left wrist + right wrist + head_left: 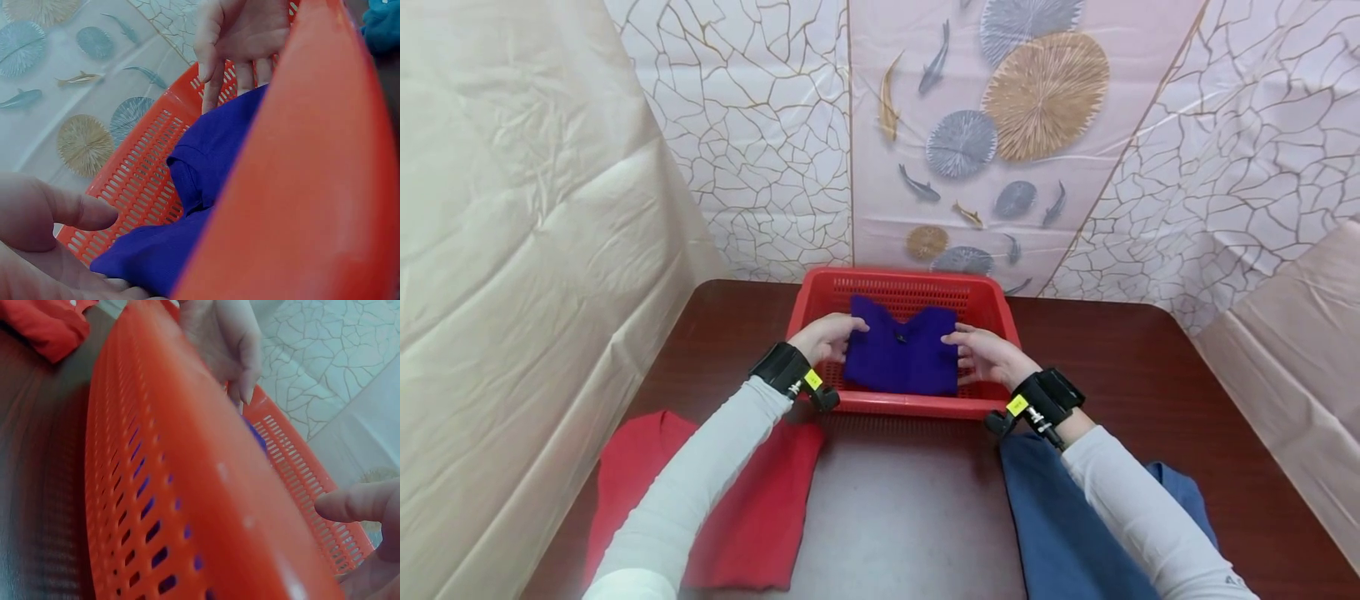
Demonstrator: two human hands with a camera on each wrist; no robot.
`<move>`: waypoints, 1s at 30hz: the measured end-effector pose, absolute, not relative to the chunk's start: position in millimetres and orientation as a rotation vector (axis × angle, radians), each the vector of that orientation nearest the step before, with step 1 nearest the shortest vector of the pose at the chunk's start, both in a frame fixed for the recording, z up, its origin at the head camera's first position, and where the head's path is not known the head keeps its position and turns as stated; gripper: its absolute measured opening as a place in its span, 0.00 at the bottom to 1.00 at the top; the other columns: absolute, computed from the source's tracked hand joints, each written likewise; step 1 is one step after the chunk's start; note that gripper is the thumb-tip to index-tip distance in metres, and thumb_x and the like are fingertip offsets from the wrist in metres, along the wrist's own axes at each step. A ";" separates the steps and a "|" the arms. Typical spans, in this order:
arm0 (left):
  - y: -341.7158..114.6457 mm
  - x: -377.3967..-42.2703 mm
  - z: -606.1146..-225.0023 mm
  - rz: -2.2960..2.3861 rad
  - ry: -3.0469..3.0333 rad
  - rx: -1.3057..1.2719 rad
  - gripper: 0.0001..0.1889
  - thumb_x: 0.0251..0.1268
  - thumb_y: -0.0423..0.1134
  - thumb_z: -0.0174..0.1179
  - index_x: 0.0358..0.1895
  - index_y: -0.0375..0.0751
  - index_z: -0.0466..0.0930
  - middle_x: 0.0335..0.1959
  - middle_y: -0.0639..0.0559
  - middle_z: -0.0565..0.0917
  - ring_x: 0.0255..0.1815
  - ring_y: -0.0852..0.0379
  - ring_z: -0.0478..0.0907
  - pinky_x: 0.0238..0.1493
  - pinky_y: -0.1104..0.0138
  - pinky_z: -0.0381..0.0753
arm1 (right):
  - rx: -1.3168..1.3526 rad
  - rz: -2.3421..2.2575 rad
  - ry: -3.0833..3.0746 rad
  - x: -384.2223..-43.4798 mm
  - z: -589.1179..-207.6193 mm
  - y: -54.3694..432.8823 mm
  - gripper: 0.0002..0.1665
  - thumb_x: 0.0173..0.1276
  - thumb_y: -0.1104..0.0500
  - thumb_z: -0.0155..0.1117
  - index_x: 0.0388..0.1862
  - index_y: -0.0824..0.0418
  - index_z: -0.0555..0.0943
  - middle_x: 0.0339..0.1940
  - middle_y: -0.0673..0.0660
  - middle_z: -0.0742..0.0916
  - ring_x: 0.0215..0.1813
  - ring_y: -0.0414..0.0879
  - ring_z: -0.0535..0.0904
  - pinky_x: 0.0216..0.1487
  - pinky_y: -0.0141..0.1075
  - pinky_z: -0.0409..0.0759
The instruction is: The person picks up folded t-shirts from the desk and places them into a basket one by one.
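A folded purple garment (pixel 901 354) with a V-shaped neckline lies in the red basket (pixel 895 406). At its left edge is my left hand (pixel 829 337). In the left wrist view, the thumb of that hand (pixel 44 219) stands off the cloth, and its fingertips reach to the garment's lower edge. My right hand (pixel 988 354) is at the garment's right side, fingers extended and spread. The left wrist view shows these fingers pointing down beside the purple cloth (pixel 212 137). From the right wrist, the basket wall (pixel 169 456) hides most of the garment.
A red garment (pixel 752 508) lies on the dark wood table (pixel 1097 350) at the left, partly under my left forearm. At the right lies a blue garment (pixel 1060 517), partly behind my right forearm. A patterned curtain (pixel 760 150) hangs behind the basket.
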State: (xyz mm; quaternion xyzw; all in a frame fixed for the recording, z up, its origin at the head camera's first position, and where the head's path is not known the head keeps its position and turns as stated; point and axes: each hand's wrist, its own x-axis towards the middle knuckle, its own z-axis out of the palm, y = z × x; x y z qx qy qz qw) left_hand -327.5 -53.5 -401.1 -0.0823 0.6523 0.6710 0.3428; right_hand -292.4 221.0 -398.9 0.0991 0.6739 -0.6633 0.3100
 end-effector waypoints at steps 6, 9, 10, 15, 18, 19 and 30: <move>-56.7 -324.3 -398.5 1.708 1.749 -0.232 0.37 0.78 0.36 0.48 0.82 0.38 0.39 0.83 0.37 0.45 0.81 0.38 0.49 0.77 0.43 0.54 | 0.254 -1.711 1.917 -287.4 -395.6 223.8 0.45 0.80 0.57 0.50 0.85 0.55 0.36 0.82 0.70 0.51 0.79 0.69 0.55 0.74 0.63 0.59; -59.0 -319.7 -395.4 1.681 1.895 -0.194 0.39 0.76 0.36 0.50 0.82 0.39 0.38 0.82 0.35 0.48 0.80 0.37 0.51 0.75 0.42 0.59 | 0.145 -1.580 2.072 -281.4 -393.8 225.5 0.42 0.81 0.56 0.50 0.84 0.58 0.42 0.82 0.69 0.53 0.78 0.69 0.55 0.74 0.62 0.61; -59.5 -317.8 -394.7 1.657 1.965 -0.157 0.38 0.76 0.36 0.50 0.82 0.39 0.41 0.81 0.35 0.50 0.80 0.37 0.53 0.74 0.43 0.61 | 0.082 -1.514 2.139 -279.1 -393.3 226.1 0.40 0.81 0.57 0.50 0.84 0.59 0.45 0.83 0.69 0.53 0.79 0.68 0.55 0.74 0.61 0.61; -57.9 -306.1 -394.9 1.214 2.351 0.309 0.24 0.77 0.36 0.49 0.73 0.33 0.67 0.72 0.36 0.70 0.74 0.42 0.65 0.72 0.51 0.67 | -0.332 -1.044 2.458 -268.6 -395.3 227.2 0.29 0.80 0.59 0.50 0.77 0.62 0.66 0.79 0.69 0.63 0.79 0.65 0.59 0.74 0.61 0.60; -54.4 -297.4 -397.5 0.777 2.465 0.611 0.20 0.78 0.37 0.50 0.66 0.34 0.76 0.68 0.39 0.77 0.71 0.45 0.70 0.72 0.55 0.67 | -0.584 -0.805 2.495 -266.0 -400.2 225.4 0.25 0.80 0.60 0.51 0.73 0.62 0.73 0.76 0.67 0.70 0.78 0.64 0.62 0.75 0.61 0.59; -52.9 -294.9 -399.1 0.664 2.474 0.683 0.20 0.78 0.38 0.50 0.66 0.35 0.77 0.67 0.40 0.77 0.72 0.45 0.70 0.72 0.56 0.67 | -0.650 -0.753 2.483 -264.8 -401.1 224.4 0.25 0.79 0.60 0.51 0.72 0.63 0.74 0.76 0.67 0.70 0.77 0.64 0.62 0.75 0.61 0.59; -50.1 -287.3 -403.4 0.456 2.532 0.750 0.19 0.79 0.40 0.51 0.65 0.39 0.79 0.66 0.41 0.79 0.70 0.47 0.72 0.71 0.54 0.68 | -0.745 -0.573 2.482 -268.6 -404.3 215.3 0.23 0.77 0.63 0.53 0.67 0.61 0.79 0.73 0.64 0.75 0.76 0.63 0.66 0.74 0.60 0.62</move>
